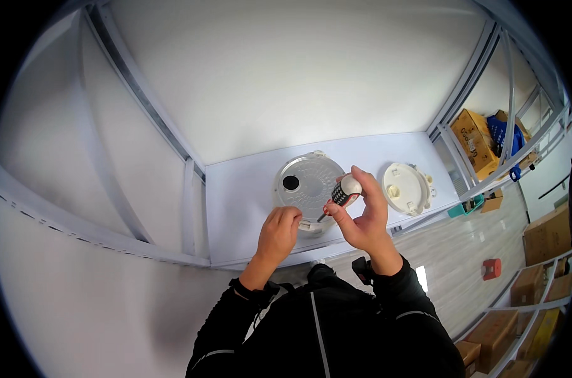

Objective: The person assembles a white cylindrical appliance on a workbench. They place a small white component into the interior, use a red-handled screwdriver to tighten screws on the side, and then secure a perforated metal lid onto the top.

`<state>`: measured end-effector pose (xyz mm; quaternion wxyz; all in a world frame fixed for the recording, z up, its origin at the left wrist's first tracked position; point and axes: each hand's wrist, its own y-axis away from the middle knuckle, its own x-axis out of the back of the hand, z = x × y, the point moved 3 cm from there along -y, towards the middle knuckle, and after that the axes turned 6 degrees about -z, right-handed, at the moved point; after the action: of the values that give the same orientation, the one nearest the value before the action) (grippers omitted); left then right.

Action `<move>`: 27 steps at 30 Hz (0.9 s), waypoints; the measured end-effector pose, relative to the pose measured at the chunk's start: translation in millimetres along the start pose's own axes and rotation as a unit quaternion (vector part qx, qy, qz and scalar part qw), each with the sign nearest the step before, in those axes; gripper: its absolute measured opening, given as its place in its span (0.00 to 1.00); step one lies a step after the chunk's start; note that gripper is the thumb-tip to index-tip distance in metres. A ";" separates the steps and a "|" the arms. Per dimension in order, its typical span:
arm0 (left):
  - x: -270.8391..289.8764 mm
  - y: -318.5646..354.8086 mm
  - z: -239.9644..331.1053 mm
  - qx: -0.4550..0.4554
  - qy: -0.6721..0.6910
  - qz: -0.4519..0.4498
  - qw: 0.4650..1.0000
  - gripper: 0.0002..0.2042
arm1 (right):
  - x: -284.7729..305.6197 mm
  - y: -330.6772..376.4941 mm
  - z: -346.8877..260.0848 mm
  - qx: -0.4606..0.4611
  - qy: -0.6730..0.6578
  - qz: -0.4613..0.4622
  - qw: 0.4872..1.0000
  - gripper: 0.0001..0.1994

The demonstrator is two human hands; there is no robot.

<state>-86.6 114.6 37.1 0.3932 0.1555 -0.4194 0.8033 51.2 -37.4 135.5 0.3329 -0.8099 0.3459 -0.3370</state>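
Note:
My right hand [366, 220] is closed round the handle of a screwdriver [345, 191], white with black and red grip parts. Its thin shaft slants down to the near rim of a round appliance lid [314, 183]. The lid has a silvery patterned metal face, a pale rim and a black round spot at its left. At the lid's near left edge is my left hand [278, 233], its fingers pinched together; what they hold, if anything, is hidden. A white round plastic cover [407, 189] lies to the right, with small fittings on it.
Both round parts lie on a white table [235, 189] with a white wall behind and metal frame posts at either side. Cardboard boxes [475, 142] are stacked at the far right. A shelf of boxes [493, 331] and a red stool-like object [491, 269] are at lower right.

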 end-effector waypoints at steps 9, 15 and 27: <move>-2.1 0.2 1.4 -0.019 -0.024 -0.011 0.999 0.07 | -2.6 9.3 10.2 -0.193 -0.115 -0.111 0.968 0.34; -0.6 4.1 -0.6 -0.007 0.010 0.012 1.000 0.06 | -9.5 21.0 25.4 -0.262 -0.114 -0.127 0.950 0.35; 8.6 6.9 -11.3 0.016 0.001 0.007 1.000 0.05 | -7.1 24.4 23.2 -0.251 -0.115 -0.116 0.954 0.35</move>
<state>-96.5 125.5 31.4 0.3855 0.1575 -0.4073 0.8128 57.2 -37.8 101.6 0.1151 -0.9352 0.2821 -0.1807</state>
